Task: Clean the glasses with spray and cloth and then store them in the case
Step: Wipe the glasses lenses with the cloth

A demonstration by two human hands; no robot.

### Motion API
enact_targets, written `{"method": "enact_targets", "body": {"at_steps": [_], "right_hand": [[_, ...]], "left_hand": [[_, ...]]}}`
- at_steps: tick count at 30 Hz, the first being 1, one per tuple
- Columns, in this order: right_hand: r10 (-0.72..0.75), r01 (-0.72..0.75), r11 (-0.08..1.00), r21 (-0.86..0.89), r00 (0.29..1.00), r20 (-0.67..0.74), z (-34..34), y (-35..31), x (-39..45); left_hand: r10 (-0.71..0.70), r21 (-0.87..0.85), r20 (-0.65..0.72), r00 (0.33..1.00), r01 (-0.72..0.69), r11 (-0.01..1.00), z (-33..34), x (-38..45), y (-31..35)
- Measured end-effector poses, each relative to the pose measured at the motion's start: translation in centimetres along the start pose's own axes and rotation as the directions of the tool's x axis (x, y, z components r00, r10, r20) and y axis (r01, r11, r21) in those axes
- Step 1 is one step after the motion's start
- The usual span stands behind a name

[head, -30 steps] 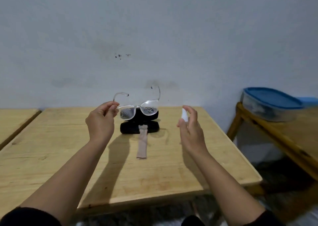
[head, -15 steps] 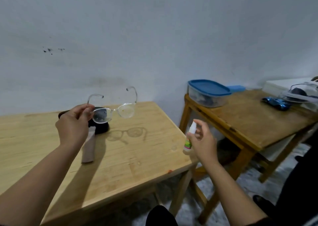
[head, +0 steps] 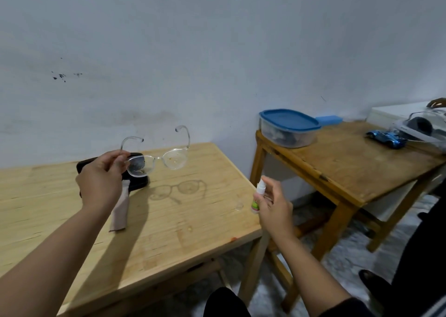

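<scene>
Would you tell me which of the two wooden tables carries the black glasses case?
The lighter table in front of the person carries the black case, behind the left hand; the darker table to the right holds a blue-lidded container.

Single head-worn wide-angle view, looking forward and down, close over the table (head: pixel 169 220) at lower left; wall (head: pixel 217 39) fills upper frame, second table (head: pixel 337 162) at right.
</scene>
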State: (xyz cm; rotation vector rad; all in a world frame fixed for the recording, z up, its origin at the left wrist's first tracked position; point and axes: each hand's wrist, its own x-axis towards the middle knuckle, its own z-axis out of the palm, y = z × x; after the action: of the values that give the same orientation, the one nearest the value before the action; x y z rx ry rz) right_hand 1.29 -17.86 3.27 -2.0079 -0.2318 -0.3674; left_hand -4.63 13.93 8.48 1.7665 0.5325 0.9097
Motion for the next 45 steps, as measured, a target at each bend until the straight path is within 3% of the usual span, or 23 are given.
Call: {"method": "enact_targets", "body": {"at_steps": [5,11,15,24,31,37,45], "right_hand": [[-0.021,0.028,0.996,-0.090,0.997,0.080,-0.6,-0.5,0.2],[-0.154,0.178,0.933,-0.312,0.983,0.099,-1.1,-1.9,1.2],[-0.238,0.308,0.844,-0.439,0.949,0.209,0.1,-4.7,2.8],[-0.323,0.458,0.848,-0.267,0.846,0.425,10.6,-10.0,3.2],[-0.358,0.471,0.882,-0.022,0.699,0.620,20.6,-11.7,0.9],[-0.370,0.474,0.879,0.047,0.619,0.693,25.2,-12.5,1.8],[-0.350,0.561,0.828,0.010,0.503,0.790,27.6,-12.3,3.5]], "left_hand": [[0.021,0.013,-0.001,1.000,-0.021,1.000,-0.1,-0.4,0.5],[0.054,0.025,-0.027,0.998,-0.053,0.998,-0.9,-0.4,1.1],[0.042,0.015,-0.059,0.997,-0.041,0.999,-2.1,0.0,0.8],[0.010,0.043,-0.174,0.985,-0.003,0.999,-8.5,0.9,-0.2],[-0.005,0.110,-0.291,0.957,0.038,0.993,-14.9,1.0,-2.0],[-0.027,0.132,-0.357,0.934,0.079,0.988,-18.1,1.3,-4.0],[-0.068,0.124,-0.394,0.917,0.126,0.984,-18.8,1.7,-6.0]]}}
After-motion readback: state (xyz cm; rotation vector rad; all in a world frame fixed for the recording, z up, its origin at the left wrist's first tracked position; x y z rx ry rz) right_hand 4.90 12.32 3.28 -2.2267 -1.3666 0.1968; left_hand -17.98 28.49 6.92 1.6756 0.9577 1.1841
